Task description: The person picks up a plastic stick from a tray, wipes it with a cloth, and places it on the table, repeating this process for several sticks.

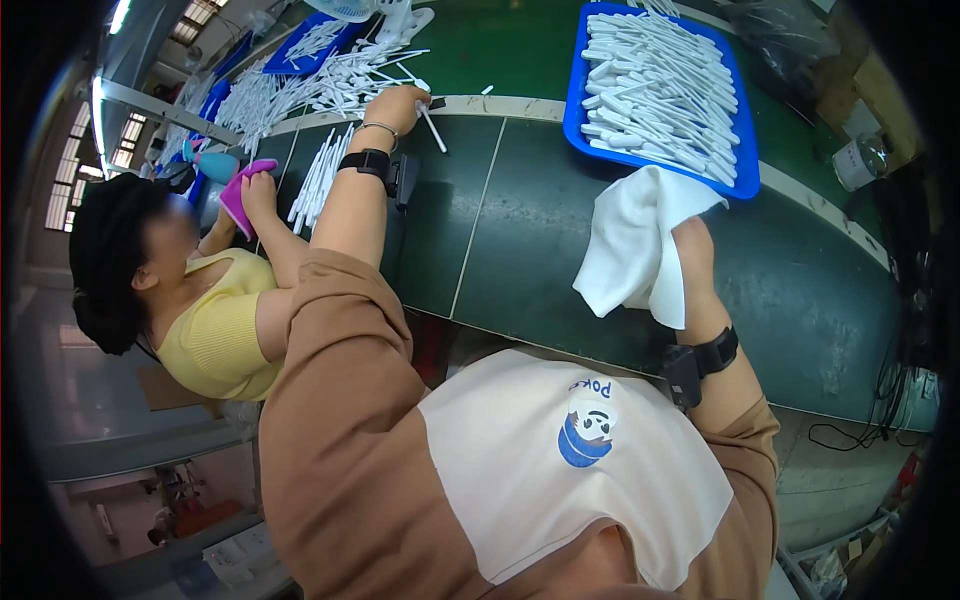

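Note:
My left hand (400,106) reaches forward to the far side of the table, its fingers closed on a slim white plastic stick (434,132) that points down toward me. Just beyond it lies a loose heap of similar white sticks (345,88). A white cloth (640,240) hangs from my right hand (693,243), which is closed on it; the cloth hides most of the fingers. This hand is on the near side of a blue tray (574,120) piled with white sticks (655,90), and the cloth's upper edge overlaps the tray's near rim in view.
A row of white sticks (322,178) lies left of my left forearm. At the left, a co-worker in yellow (225,315) holds a pink cloth (236,200). Another blue tray (285,62) stands at the far left. A clear jar (860,162) stands at the right.

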A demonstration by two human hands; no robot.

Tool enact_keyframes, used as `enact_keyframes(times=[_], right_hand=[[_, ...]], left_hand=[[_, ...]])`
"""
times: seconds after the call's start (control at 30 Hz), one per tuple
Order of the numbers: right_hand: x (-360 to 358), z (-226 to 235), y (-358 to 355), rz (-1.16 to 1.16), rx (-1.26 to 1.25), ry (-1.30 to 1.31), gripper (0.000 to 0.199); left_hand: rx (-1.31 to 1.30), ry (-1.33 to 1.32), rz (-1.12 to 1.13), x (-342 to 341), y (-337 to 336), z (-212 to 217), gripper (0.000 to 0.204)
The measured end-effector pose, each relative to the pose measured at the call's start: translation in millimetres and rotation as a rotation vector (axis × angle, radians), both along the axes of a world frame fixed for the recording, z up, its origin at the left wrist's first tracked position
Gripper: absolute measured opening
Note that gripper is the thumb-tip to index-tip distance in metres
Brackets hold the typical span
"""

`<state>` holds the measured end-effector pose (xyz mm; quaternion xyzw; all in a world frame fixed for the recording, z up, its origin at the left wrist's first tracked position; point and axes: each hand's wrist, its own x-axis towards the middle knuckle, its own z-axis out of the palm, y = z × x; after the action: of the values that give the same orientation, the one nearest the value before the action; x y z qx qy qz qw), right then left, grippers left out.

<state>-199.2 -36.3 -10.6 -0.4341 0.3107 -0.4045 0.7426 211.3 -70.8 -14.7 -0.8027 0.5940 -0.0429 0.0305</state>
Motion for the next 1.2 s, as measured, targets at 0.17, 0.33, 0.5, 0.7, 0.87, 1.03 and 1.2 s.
enact_keyframes(times=[0.17,0.33,0.5,0.7,0.87,1.03,1.2], right_hand=[[0,1,0,-0.039,0.105,-0.057,0.028],[-2,-2,-1,-0.003,-0.024,0.025,0.028],[-5,-2,-3,-0.043,-0.032,0.020,0.029],[-5,1,-6,-0.055,0.144,-0.152,0.029],[-22,4,-11,-0.256,-0.138,-0.025,0.032],[-36,-12,-1,-0.610,-0.527,0.092,0.039],[3,3,16,-0.350,-0.209,0.339,0.043]], left_hand=[[0.028,-0.039,-0.136,7,-6,-2,0.020],[0.163,0.032,-0.129,8,-11,2,0.021],[0.025,0.250,-0.028,-21,3,24,0.025],[-0.378,1.531,-0.189,-95,34,21,0.026],[-0.238,2.089,-0.293,-176,58,28,0.024],[-0.127,2.416,-0.334,-195,67,26,0.020],[-0.064,2.468,-0.326,-192,67,20,0.017]])
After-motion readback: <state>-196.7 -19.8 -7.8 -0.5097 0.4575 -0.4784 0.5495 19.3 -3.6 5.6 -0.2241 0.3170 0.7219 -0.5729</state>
